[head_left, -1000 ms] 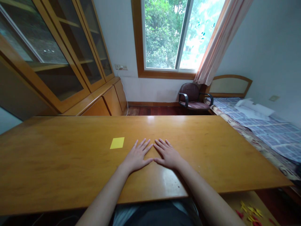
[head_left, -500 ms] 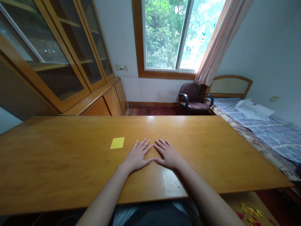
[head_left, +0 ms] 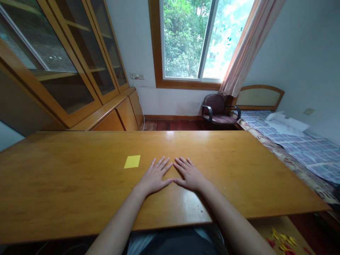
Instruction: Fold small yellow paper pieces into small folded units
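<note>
My left hand (head_left: 156, 177) lies flat on the wooden table (head_left: 66, 187), palm down with fingers spread. Beside it my right hand (head_left: 189, 175) rests the same way, also open. The two thumbs point at each other and their tips meet or nearly meet; I cannot tell which. Neither hand holds anything. A yellow square of paper (head_left: 132, 162) lies flat on the tabletop, a short way to the left of my left hand's fingers and apart from them.
Below the table's front right edge, a board (head_left: 261, 226) bears several yellow and red pieces (head_left: 283, 238). A glass-doored cabinet (head_left: 79, 88) stands at left. Beyond the table are an armchair (head_left: 219, 109), a window (head_left: 186, 42) and, at right, a bed (head_left: 305, 148).
</note>
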Tool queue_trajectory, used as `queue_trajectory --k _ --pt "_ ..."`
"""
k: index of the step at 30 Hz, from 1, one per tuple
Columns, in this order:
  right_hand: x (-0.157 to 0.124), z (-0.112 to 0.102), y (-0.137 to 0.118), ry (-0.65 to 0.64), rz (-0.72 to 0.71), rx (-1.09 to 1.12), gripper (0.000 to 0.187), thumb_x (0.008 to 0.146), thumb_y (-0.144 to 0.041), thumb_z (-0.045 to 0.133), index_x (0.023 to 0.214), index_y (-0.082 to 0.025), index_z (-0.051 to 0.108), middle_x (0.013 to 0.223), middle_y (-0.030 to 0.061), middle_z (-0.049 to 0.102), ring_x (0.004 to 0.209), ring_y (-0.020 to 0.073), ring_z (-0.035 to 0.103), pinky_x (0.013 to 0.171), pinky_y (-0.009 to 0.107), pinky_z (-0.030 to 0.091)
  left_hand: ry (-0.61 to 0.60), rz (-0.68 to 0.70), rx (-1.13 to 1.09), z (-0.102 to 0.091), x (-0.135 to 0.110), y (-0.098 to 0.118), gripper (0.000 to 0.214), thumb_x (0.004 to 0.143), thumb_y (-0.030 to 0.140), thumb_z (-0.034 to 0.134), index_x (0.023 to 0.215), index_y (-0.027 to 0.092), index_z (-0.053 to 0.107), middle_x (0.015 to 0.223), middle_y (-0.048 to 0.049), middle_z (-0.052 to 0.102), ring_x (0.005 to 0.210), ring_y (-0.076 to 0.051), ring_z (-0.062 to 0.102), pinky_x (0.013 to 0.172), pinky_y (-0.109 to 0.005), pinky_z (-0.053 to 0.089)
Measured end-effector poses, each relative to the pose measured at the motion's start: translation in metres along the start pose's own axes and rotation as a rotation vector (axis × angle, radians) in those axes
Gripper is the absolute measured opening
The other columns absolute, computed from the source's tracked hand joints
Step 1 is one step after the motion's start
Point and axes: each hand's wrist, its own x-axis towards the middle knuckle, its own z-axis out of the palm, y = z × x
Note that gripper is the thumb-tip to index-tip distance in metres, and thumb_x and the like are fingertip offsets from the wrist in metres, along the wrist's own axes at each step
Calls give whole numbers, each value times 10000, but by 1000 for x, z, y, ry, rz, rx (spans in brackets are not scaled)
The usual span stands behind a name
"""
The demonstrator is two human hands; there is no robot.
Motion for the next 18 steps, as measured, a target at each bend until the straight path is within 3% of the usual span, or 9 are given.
queue_trajectory --k 10,18 --pt "0 0 0 7 3 4 721 911 -609 470 1499 -212 335 1567 83 249 1457 281 164 1188 503 119 -1 -8 -4 -1 0 1 709 897 665 366 1511 338 234 1581 -29 259 1467 -260 187 1191 -519 81" --pt "-2 3 3 80 19 54 593 940 -492 484 1446 -186 430 1518 84 363 1423 255 268 1187 467 182 -1 -29 -11 0 0 -2 598 937 587 356 1467 311 357 1562 -24 310 1452 -253 234 1190 -512 139"
